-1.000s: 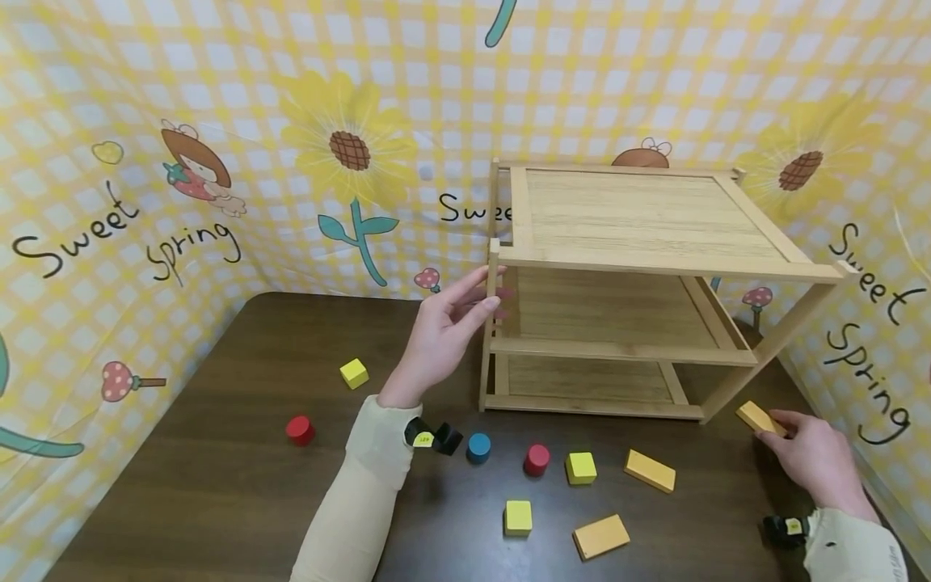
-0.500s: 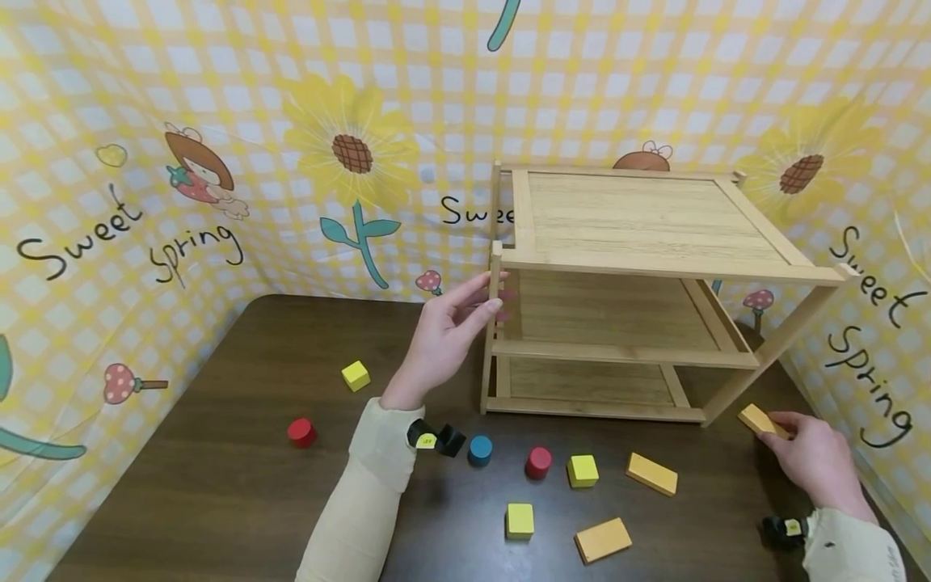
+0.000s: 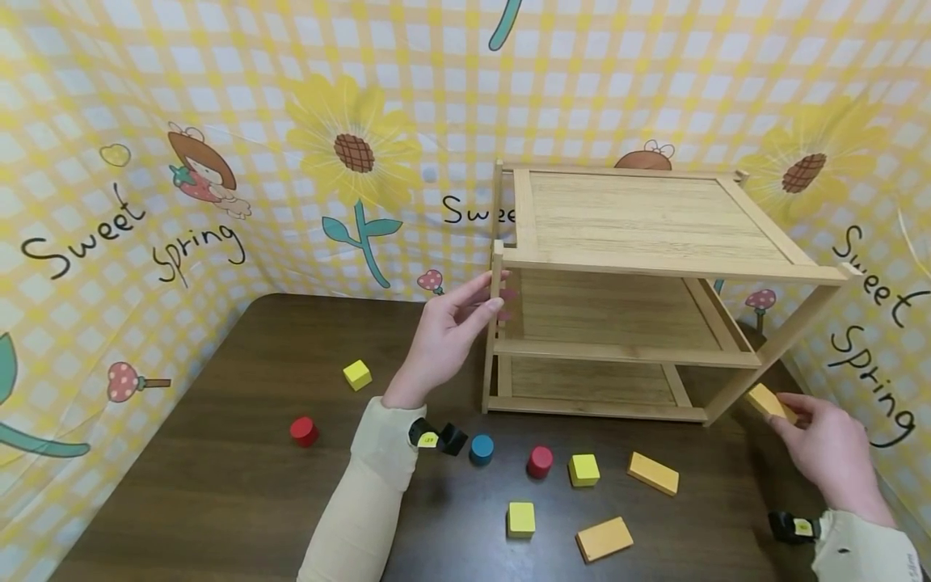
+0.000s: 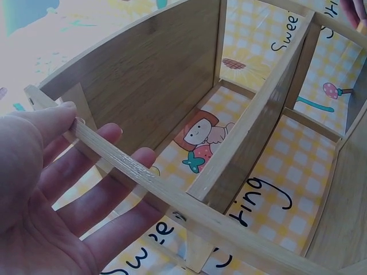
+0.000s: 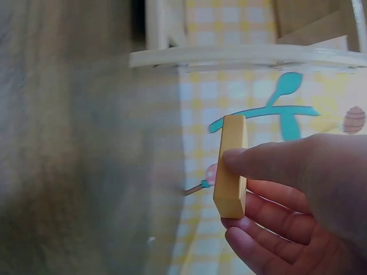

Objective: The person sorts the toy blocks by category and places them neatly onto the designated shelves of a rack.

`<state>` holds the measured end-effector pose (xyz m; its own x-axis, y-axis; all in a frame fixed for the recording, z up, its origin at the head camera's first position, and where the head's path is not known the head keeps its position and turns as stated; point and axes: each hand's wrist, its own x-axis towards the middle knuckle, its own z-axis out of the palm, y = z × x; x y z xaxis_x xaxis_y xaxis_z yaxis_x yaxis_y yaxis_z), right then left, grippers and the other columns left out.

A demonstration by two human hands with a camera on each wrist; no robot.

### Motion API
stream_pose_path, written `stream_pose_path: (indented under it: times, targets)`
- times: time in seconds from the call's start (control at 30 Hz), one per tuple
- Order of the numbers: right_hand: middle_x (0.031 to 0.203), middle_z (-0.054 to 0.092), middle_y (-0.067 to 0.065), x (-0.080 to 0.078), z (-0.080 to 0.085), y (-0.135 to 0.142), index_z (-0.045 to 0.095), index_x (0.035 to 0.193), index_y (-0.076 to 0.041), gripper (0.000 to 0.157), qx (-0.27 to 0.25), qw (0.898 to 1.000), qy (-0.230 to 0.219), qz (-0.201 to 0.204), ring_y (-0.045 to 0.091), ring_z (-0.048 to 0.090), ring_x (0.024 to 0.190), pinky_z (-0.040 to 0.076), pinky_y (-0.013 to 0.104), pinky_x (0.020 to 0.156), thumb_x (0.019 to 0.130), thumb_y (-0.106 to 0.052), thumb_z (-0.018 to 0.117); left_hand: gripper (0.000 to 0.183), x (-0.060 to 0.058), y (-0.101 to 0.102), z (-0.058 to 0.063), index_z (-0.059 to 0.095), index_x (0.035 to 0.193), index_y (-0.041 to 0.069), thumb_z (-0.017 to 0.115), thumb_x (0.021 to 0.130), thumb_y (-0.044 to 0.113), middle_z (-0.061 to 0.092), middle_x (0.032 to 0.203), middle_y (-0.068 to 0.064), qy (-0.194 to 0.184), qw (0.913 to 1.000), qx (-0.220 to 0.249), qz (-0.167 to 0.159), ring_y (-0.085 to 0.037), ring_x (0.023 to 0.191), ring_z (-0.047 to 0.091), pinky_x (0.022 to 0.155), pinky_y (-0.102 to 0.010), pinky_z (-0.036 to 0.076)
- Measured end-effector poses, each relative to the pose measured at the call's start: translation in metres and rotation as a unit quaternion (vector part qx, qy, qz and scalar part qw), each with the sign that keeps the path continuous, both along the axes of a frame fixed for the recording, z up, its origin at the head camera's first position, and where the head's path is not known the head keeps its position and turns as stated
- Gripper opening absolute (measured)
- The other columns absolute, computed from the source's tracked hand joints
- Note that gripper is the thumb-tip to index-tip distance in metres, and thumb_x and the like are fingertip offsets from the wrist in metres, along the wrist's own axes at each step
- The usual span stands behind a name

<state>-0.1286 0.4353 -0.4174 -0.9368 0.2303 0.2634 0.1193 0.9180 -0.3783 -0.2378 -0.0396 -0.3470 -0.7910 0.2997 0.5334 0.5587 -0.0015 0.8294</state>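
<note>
A three-tier wooden shelf (image 3: 640,214) stands on the dark table. My left hand (image 3: 440,343) holds its front left post (image 3: 490,364), thumb in front and fingers behind. The left wrist view shows my thumb on this post (image 4: 135,166) near one end, with the fingers passing behind it. Over at the right, my right hand (image 3: 832,444) pinches an orange-yellow rectangular wooden block (image 3: 767,401) beside the shelf's front right leg. In the right wrist view the block (image 5: 230,172) sits between thumb and fingers.
In front of the shelf lie a blue cylinder (image 3: 482,449), a red cylinder (image 3: 540,461), two yellow cubes (image 3: 584,470) and two orange-yellow blocks (image 3: 653,474). Another red cylinder (image 3: 304,432) and yellow cube (image 3: 357,375) lie left. A checked cloth (image 3: 254,81) hangs behind.
My right hand has shifted slightly up and to the right in the head view, with the block in its fingers. The left hand stays on the post.
</note>
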Motion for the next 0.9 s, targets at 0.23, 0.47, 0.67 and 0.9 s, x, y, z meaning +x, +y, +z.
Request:
stream_pose_path:
  times: [0.23,0.47,0.67,0.9]
  targets:
    - [0.105,0.063,0.039,0.004,0.010,-0.008,0.063,0.117,0.017,0.037,-0.007,1.000,0.023,-0.015,0.048,0.063,0.085,0.048,0.058,0.067,0.091,-0.008,0.074,0.042,0.000,-0.001,0.000,0.056,0.144,0.001,0.061,0.105,0.015,0.067,0.130,-0.010,-0.002,1.0000,0.003,-0.001,-0.024,0.103,0.071,0.093,-0.036,0.054]
    - [0.110,0.063,0.040,0.007,0.018,-0.011,0.062,0.120,0.017,0.039,-0.017,0.999,0.035,-0.032,0.053,0.064,0.091,0.051,0.060,0.068,0.093,-0.009,0.073,0.043,0.001,-0.001,0.000,0.055,0.144,0.000,0.060,0.105,0.015,0.066,0.130,-0.016,-0.001,1.0000,0.004,-0.005,-0.030,0.105,0.070,0.093,-0.037,0.054]
    - [0.113,0.062,0.039,0.009,0.025,-0.015,0.063,0.120,0.016,0.039,-0.029,0.996,0.062,-0.055,0.052,0.066,0.094,0.052,0.042,0.062,0.093,-0.010,0.074,0.043,0.001,0.000,0.000,0.054,0.145,-0.001,0.059,0.105,0.013,0.066,0.133,-0.009,0.000,0.9997,0.015,-0.021,-0.030,0.101,0.072,0.092,-0.038,0.055]
    - [0.120,0.064,0.031,0.012,0.035,-0.022,0.067,0.124,0.008,0.037,-0.051,0.986,0.129,-0.095,-0.019,0.052,0.079,0.029,0.009,0.064,0.093,-0.010,0.075,0.041,0.001,0.001,0.001,0.054,0.145,0.000,0.059,0.105,0.011,0.065,0.135,-0.005,0.004,0.9993,0.022,-0.030,-0.035,0.101,0.071,0.091,-0.037,0.056]
